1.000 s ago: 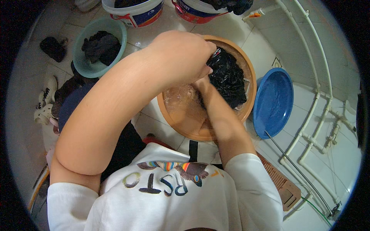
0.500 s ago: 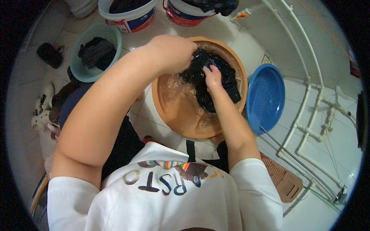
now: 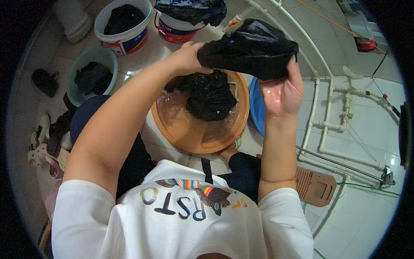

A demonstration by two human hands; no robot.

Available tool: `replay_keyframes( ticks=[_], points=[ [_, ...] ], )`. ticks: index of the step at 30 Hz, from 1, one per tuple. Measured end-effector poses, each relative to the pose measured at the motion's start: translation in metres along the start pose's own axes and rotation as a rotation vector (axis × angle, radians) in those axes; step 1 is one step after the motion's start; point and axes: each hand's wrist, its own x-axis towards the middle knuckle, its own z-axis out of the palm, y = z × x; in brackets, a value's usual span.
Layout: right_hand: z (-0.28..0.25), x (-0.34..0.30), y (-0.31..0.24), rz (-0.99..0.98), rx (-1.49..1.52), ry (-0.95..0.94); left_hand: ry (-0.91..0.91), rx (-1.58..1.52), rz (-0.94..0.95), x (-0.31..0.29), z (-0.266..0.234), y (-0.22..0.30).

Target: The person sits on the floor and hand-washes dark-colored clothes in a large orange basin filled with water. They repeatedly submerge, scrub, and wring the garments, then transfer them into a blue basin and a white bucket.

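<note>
A wet, shiny black garment (image 3: 250, 47) is stretched between my two hands, above the far rim of an orange-brown basin (image 3: 172, 136). My left hand (image 3: 189, 58) is closed on its left end. On the other side my right hand (image 3: 282, 95) grips the right end, palm turned up, with some fingers hidden behind the cloth. More black clothing (image 3: 211, 101) lies soaked and bunched in the shallow water of the basin. What kind of garment I hold does not show.
Dark clothes fill a pale green basin (image 3: 110, 64) at left and two white buckets (image 3: 101, 34), (image 3: 166, 23) beyond. A blue basin (image 3: 257, 108) stands right of the orange one. Further right are white pipes (image 3: 315, 101) and a brown washboard (image 3: 315, 185). Shoes (image 3: 41, 134) lie at far left.
Both hands have risen out of the orange basin, lifting a black garment and spreading it between them. The right hand has swung right and turned palm up. The view has shifted too.
</note>
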Motion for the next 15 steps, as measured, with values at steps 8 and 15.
replay_keyframes(
  ticks=[8, 15],
  points=[
    [-0.133, -0.036, 0.02, 0.191, -0.032, 0.802, -0.155, -0.907, -0.266, -0.003, 0.001, 0.033],
    [-0.098, -0.04, 0.071, 0.529, 0.164, 0.377, -0.092, -0.371, 0.379, -0.026, 0.007, 0.07]
  ],
)
